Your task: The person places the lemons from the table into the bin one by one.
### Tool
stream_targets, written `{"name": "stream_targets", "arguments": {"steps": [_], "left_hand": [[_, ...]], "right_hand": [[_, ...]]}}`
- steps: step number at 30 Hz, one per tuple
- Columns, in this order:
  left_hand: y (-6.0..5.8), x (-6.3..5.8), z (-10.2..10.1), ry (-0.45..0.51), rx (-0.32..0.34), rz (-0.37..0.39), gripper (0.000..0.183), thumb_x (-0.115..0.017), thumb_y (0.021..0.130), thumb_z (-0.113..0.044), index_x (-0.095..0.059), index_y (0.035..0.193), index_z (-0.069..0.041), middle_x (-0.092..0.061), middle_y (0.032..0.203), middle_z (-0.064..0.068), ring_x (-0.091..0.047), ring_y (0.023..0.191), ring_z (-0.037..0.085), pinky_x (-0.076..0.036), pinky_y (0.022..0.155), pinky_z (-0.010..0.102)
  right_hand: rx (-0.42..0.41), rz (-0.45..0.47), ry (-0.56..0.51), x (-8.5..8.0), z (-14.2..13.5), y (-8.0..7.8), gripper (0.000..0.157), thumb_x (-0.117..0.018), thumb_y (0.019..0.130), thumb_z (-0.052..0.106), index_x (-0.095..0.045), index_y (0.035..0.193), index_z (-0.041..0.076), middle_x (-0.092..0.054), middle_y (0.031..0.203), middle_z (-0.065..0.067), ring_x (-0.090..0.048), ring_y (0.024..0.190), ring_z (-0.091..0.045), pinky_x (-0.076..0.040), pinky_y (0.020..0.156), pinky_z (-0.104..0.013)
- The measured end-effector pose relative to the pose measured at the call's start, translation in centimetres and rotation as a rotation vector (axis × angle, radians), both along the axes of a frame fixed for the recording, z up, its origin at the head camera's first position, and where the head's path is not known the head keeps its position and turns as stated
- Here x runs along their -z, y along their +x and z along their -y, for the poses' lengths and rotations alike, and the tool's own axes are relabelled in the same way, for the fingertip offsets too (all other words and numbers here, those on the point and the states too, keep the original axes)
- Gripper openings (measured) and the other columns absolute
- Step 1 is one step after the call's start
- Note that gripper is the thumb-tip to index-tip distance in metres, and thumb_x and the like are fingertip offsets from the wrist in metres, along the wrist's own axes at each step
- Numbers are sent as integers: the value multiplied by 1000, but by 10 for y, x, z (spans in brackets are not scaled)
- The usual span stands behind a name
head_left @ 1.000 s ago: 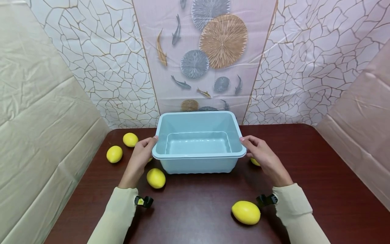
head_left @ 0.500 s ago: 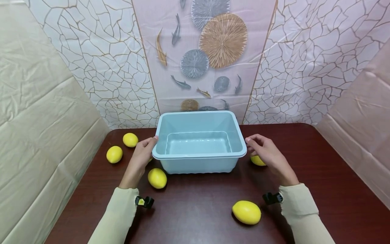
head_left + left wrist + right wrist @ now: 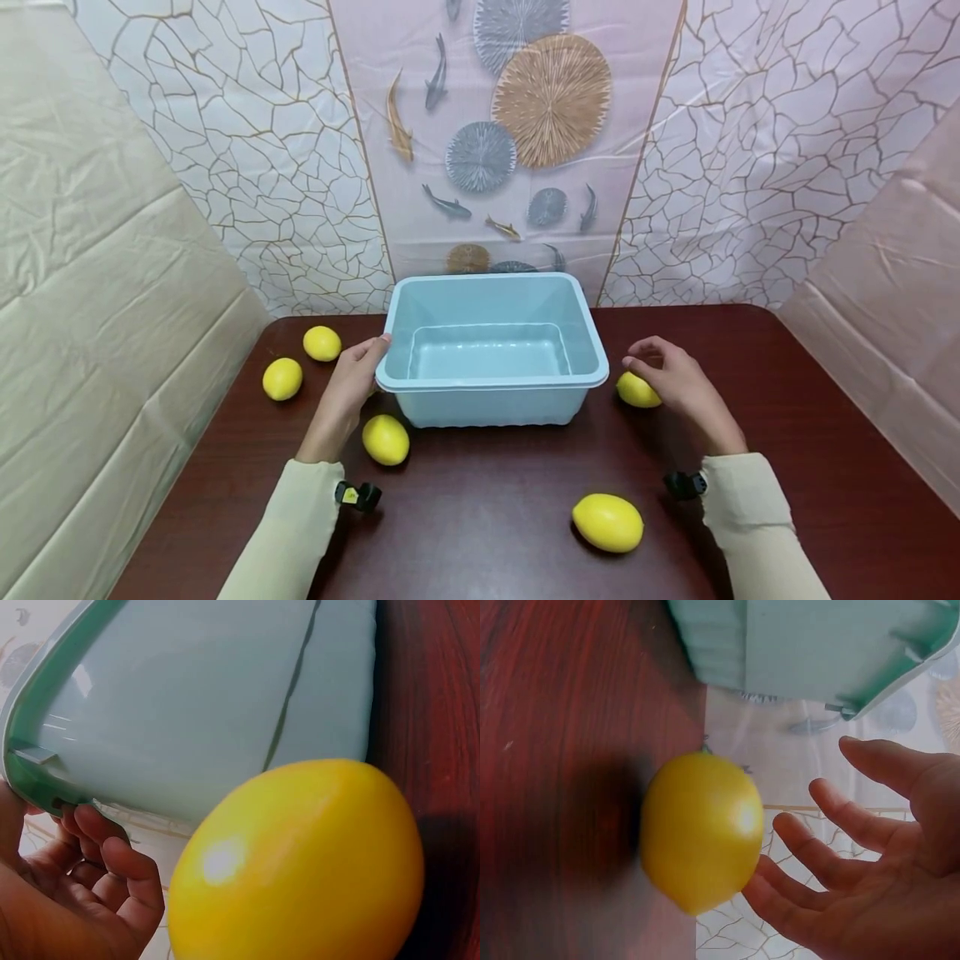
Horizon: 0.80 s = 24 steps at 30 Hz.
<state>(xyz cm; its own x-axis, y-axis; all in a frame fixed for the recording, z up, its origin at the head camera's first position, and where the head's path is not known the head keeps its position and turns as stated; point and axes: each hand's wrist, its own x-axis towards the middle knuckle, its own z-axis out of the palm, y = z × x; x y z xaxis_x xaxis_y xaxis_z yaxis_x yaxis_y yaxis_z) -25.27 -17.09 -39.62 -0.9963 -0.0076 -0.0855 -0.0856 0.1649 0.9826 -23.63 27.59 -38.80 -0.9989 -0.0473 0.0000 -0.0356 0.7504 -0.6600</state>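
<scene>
The fingers of the left hand [image 3: 347, 387] pinch the left rim of the tub [image 3: 491, 408], thumb on top and the rest curled beneath. The right hand [image 3: 681, 392] holds nothing: its fingers [image 3: 859, 823] are apart and gently bent, beside the right lemon [image 3: 637, 392]. Whether one of them touches it, I can't tell. The tub sits midway along the counter's [image 3: 487, 517] far edge, with nothing inside. Another lemon [image 3: 386, 440] lies by the left wrist, a third [image 3: 607, 522] well nearer me, and two lemons [image 3: 321, 343] towards the far left corner.

The tub looks like thin plastic to me: light, a little springy in the walls, smooth, hardly fragile. Its turned-out rim seems the place to hold, one hand at each side. The lemons look firm and glossy and could roll, so I'd take one round its widest part.

Compared with a second ago, the right hand is off the tub's rim and farther right, baring more of that lemon; the left grip and the tub look unchanged.
</scene>
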Motion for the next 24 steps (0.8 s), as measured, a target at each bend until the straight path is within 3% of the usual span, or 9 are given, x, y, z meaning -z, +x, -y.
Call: {"name": "stream_targets", "arguments": {"steps": [7,15,24], "left_hand": [[-1,1,-2,14,25,0,60,-50,99,-56,-64,121,-2,-62,86,8,-55,76,14,-46,74,32],[-1,2,0,34,22,-6,59,-50,100,-55,-63,123,-2,-61,86,9,-54,72,13,-46,70,30],[-3,2,2,44,11,0,58,-51,100,-52,-61,126,-1,-62,86,10,-54,70,12,-47,69,30]], "right_hand": [[-39,42,63,6,-7,0,51,-61,99,33,-49,132,-3,-49,135,-32,-44,126,-49,-40,99,-63],[-149,33,104,13,-18,3,59,-68,94,29,-46,136,-7,-48,137,-33,-45,126,-50,-38,101,-64],[-254,-79,227,19,-25,10,55,-77,87,20,-53,133,0,-57,117,-24,-53,98,-34,-45,84,-51]]}}
